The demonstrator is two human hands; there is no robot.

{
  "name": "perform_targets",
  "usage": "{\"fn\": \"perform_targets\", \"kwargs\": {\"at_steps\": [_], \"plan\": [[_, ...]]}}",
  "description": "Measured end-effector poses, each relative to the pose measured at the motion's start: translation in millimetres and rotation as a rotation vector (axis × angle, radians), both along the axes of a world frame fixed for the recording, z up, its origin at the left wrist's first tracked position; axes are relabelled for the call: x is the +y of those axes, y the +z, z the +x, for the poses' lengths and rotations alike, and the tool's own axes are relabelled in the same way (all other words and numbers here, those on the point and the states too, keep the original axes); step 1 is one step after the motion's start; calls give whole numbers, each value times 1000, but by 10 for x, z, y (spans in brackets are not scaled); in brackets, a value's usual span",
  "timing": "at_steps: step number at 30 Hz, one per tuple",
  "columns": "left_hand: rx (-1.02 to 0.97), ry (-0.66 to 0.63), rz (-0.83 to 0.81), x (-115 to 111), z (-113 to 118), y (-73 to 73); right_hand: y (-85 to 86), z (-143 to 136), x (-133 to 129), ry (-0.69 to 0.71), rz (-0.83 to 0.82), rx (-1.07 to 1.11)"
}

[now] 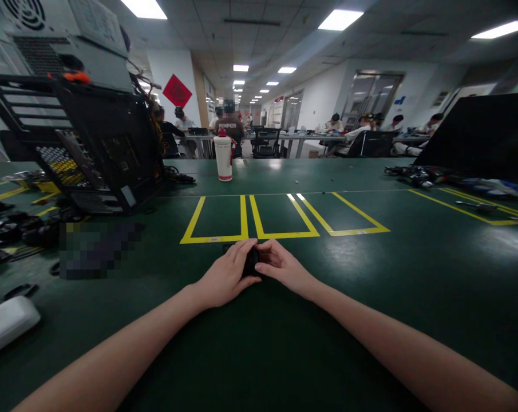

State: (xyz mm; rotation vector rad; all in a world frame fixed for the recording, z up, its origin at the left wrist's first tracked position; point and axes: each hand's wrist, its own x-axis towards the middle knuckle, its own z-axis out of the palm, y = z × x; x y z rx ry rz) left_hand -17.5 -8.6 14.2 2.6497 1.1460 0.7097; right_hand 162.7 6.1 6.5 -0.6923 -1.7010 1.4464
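Note:
Both of my hands meet around a small black object (250, 262) just in front of the yellow tape marks, low over the green table (259, 355). My left hand (228, 272) wraps its left side, fingers over the top and thumb along the near side. From the right, my right hand (284, 266) grips it with bent fingers and thumb. The fingers cover most of the object, so its kind does not show. Beyond the hands lie yellow tape outlines (284, 235) on the table top.
An open black computer case (108, 149) with a grey power supply (70, 46) on top stands left. Black cables (39, 229) and a white case (10, 323) lie nearer. A white tumbler (223, 157) stands at the back; a black screen (482, 137) is right. Several people sit beyond.

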Motion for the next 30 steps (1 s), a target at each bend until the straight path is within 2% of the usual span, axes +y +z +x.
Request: {"fn": "perform_targets", "kwargs": {"at_steps": [6, 9, 15, 24, 27, 30], "plan": [[4, 12, -13, -18, -4, 19, 18, -37, -1, -131, 12, -72], [5, 10, -20, -30, -4, 29, 19, -22, 11, -101, -22, -117], [1, -2, 2, -36, -2, 26, 34, 7, -15, 12, 13, -42], [27, 11, 13, -41, 9, 38, 41, -43, -14, -129, 25, -66], [33, 14, 13, -43, 6, 41, 39, -25, -6, -113, -14, -95], [40, 24, 9, -39, 1, 32, 46, -1, -21, -36, -2, -65]]}}
